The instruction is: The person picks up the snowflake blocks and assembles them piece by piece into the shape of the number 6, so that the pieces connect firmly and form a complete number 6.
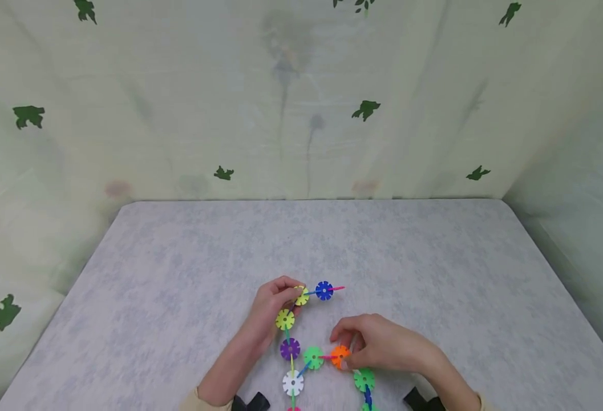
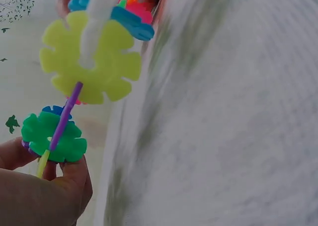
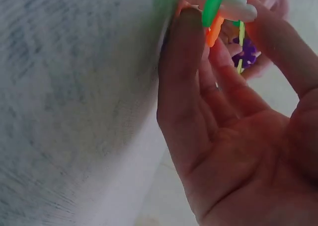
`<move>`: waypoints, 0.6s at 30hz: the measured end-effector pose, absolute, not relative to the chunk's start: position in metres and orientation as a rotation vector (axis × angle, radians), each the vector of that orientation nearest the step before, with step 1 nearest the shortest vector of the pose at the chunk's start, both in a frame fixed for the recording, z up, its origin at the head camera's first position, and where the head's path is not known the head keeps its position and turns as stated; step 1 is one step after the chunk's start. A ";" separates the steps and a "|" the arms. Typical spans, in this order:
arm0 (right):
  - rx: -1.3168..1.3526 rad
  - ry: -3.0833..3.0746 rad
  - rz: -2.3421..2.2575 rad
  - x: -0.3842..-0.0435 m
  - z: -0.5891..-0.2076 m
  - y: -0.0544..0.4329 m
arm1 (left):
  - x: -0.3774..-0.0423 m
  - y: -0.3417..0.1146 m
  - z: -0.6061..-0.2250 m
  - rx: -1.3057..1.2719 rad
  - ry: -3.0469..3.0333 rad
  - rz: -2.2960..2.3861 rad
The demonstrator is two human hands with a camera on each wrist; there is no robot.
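Notched plastic discs are joined by short coloured sticks into a chain. In the head view my left hand pinches a yellow disc near its upper end. A blue disc with a pink stick extends to the right of it. My right hand pinches an orange disc, its thumb on the near edge. A pink stick links that disc to a light green disc. In the right wrist view the fingers surround the orange disc, beside a white stick.
Below my left hand, another yellow disc, a purple disc and a white disc run downward. A green disc lies under the right wrist. The grey table meets a leaf-printed curtain behind.
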State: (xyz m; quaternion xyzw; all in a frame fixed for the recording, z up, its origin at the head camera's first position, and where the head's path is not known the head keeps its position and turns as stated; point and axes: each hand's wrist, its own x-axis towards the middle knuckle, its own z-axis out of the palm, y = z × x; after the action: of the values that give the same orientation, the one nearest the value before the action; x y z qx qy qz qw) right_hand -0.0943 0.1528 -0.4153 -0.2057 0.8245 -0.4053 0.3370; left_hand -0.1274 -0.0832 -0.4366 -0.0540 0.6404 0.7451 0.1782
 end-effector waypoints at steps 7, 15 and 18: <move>-0.569 2.127 -1.059 -0.096 -0.418 0.155 | -0.132 -0.086 -0.438 -0.196 1.918 2.040; -0.578 2.182 -1.071 -0.096 -0.416 0.153 | -0.133 -0.090 -0.433 -0.146 2.045 1.960; -0.587 2.202 -1.079 -0.097 -0.412 0.153 | -0.136 -0.092 -0.429 -0.091 2.055 1.940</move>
State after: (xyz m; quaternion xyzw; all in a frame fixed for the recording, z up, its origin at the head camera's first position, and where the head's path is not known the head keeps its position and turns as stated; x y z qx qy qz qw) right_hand -0.0975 0.1529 -0.4119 -0.2218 0.8317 -0.4074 0.3052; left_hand -0.1359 -0.0918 -0.4285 -0.0318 0.7178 0.6777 0.1562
